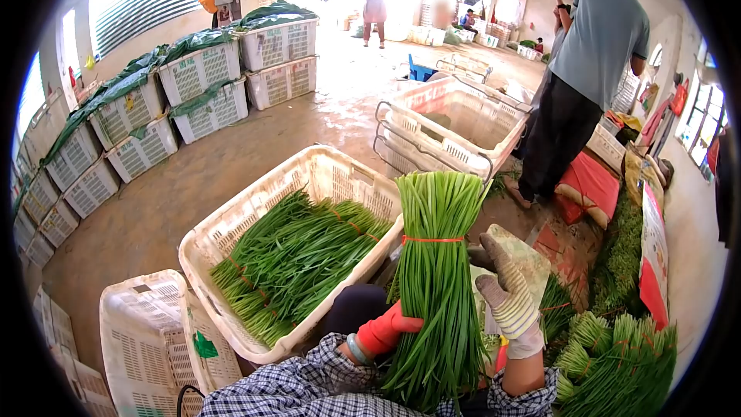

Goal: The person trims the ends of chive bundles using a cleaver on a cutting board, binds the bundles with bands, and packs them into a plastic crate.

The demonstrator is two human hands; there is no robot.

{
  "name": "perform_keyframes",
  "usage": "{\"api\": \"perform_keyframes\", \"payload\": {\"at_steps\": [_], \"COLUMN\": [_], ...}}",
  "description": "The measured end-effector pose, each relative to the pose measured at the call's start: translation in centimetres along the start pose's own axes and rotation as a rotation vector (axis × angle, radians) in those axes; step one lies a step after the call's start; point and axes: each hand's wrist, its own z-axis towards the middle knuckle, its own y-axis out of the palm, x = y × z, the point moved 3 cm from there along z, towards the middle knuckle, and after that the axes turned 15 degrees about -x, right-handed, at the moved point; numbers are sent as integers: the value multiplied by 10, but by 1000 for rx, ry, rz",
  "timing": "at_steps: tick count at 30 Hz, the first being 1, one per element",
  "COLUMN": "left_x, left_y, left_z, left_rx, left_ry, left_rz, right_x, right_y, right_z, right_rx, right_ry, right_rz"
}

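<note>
A tall bundle of garlic chives [436, 282] stands upright in front of me, a red band tied round its upper part and its cut ends up. My left hand [390, 330], in a red glove, grips the bundle's left side low down; some of its fingers are hidden behind the leaves. Just right of the bundle is my right hand [505, 289], in a grey glove with a striped yellow-white back. Its fingers are curved and spread apart, with nothing in them. Behind that hand lies a pale flat surface [532, 262].
A white crate [224, 305] at left holds several banded chive bundles [297, 251]. Another crate [139, 316] is beside it. More chives [617, 355] lie at lower right. Stacked crates [201, 73] line the left wall. A person [598, 46] stands beyond a wire-handled crate [455, 120].
</note>
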Motion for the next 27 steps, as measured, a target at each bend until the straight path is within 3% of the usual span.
{"api": "perform_keyframes", "payload": {"at_steps": [3, 6, 9, 11, 13, 16, 17, 19, 23, 25, 27], "left_x": [-4, -4, 2, 27, 41, 77, 77, 73, 82, 92, 104], "left_y": [0, 2, 4, 12, 12, 24, 20, 13, 31, 26, 6], "left_z": [3, 13, 27, 38, 47, 62, 62, 60, 69, 70, 65], "left_rx": [17, 10, 99, 108, 56, -129, -121, -221, -79, 44, 132], "left_ry": [49, 9, 107, 110, 64, 227, 233, 283, 370, 421, 463], "left_rz": [-29, 22, 249, 423, 475, 699, 696, 309, 477, 433, 416], "right_x": [10, 22, 15, 14, 14, 44, 43, 36, -6, -14, -12], "right_y": [-2, 4, 22, 17, 10, -30, -38, -49, -1, 6, -4], "right_z": [2, 10, 24, 29, 31, 26, 27, 28, 60, 74, 104], "right_rx": [101, 116, 115, 230, 266, 332, 323, 335, 484, 551, 412], "right_ry": [-37, -110, -6, 48, 5, -152, -148, -218, -420, -313, -259], "right_rz": [-137, 34, 234, 375, 380, 323, 320, 252, 354, 315, 121]}}
